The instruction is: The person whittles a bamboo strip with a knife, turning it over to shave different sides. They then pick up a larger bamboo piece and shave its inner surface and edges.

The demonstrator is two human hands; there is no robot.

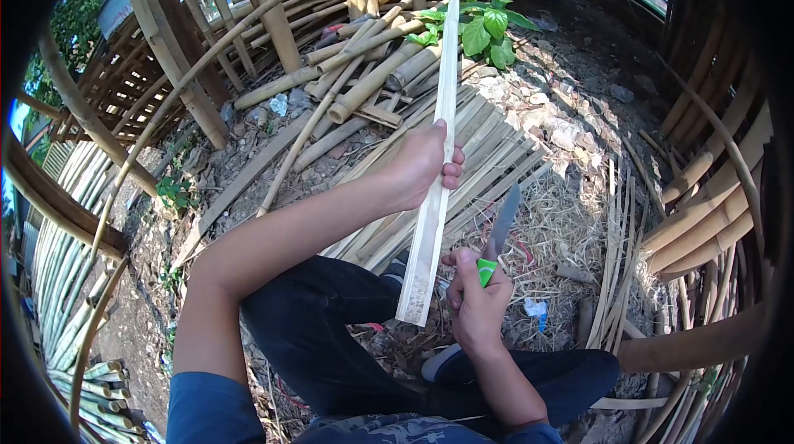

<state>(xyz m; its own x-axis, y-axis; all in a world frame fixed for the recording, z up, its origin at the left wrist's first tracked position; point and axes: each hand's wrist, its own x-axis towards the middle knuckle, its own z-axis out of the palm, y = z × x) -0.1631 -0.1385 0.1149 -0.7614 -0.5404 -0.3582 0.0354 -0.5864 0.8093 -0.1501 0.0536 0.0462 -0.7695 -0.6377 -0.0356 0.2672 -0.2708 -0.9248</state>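
My left hand (432, 161) is closed around the middle of a long pale bamboo strip (428, 250). The strip runs from near my knees up past the green leaves, its near end wider and speckled inside. My right hand (480, 299) grips a knife (502, 225) by its green handle, with the blade pointing up and away from me. A gap separates the blade from the strip, which lies to its left. Beneath both hands, a layer of split bamboo slats (488, 134) spreads over the ground.
Cut bamboo poles (372, 80) are piled ahead beside a leafy plant (494, 26). Dry shavings (562, 225) cover the ground to the right, near thin strips (614, 254) and a blue-and-white scrap (537, 312). Bamboo posts (169, 47) stand left; more poles (711, 225) lie at right.
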